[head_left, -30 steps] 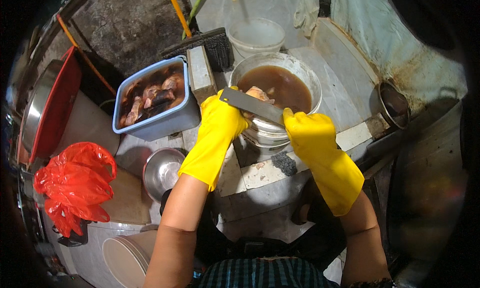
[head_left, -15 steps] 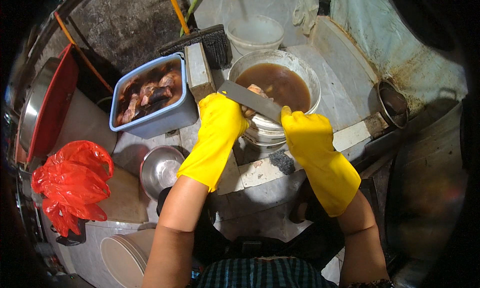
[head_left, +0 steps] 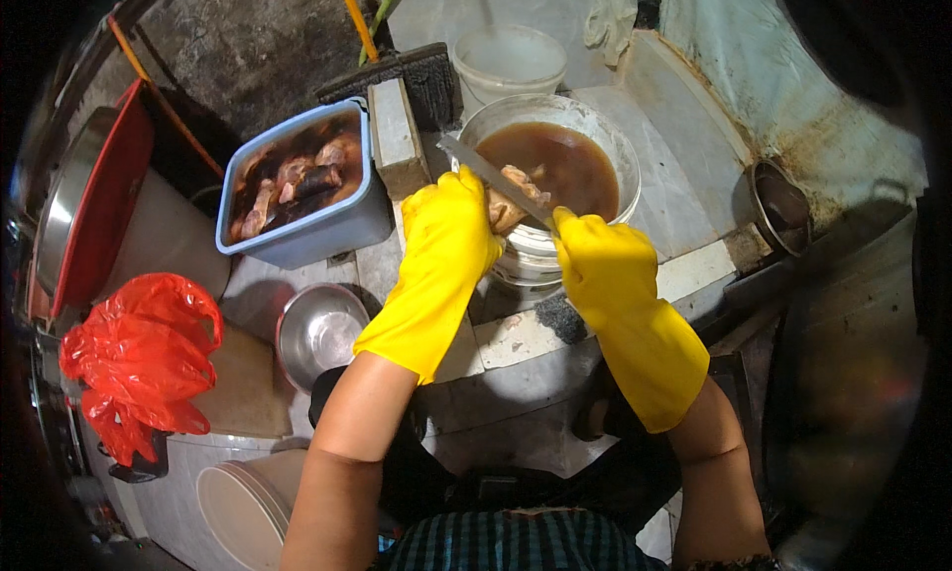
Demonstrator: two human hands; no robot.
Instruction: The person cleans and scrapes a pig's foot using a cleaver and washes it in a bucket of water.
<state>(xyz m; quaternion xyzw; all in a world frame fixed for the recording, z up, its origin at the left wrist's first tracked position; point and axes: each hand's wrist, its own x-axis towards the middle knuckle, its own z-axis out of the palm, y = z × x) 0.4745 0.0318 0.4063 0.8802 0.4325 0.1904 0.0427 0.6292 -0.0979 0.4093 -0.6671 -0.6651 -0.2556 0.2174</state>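
Both hands wear yellow rubber gloves. My right hand (head_left: 600, 253) is closed around the handle end of a broad-bladed knife (head_left: 496, 177). Its blade slants up to the left, turned nearly edge-on, over the near rim of a white bucket (head_left: 630, 169) of brown liquid. My left hand (head_left: 446, 224) is closed at the near left rim, gripping a pale brown piece of meat (head_left: 511, 196) behind and under the blade. The glove hides part of the meat. Exactly where the blade's edge touches the meat, I cannot tell.
Left of the bucket, a blue tub (head_left: 297, 249) holds meat pieces in dark liquid. A steel bowl (head_left: 322, 333), red plastic bags (head_left: 149, 348) and stacked pale buckets (head_left: 238, 516) are nearer left. Behind stand another white bucket (head_left: 511, 60) and a dark broom (head_left: 421, 85).
The knife blade has rolled from its flat side facing up to nearly edge-on, so more of the meat shows. Both hands have stayed almost in place.
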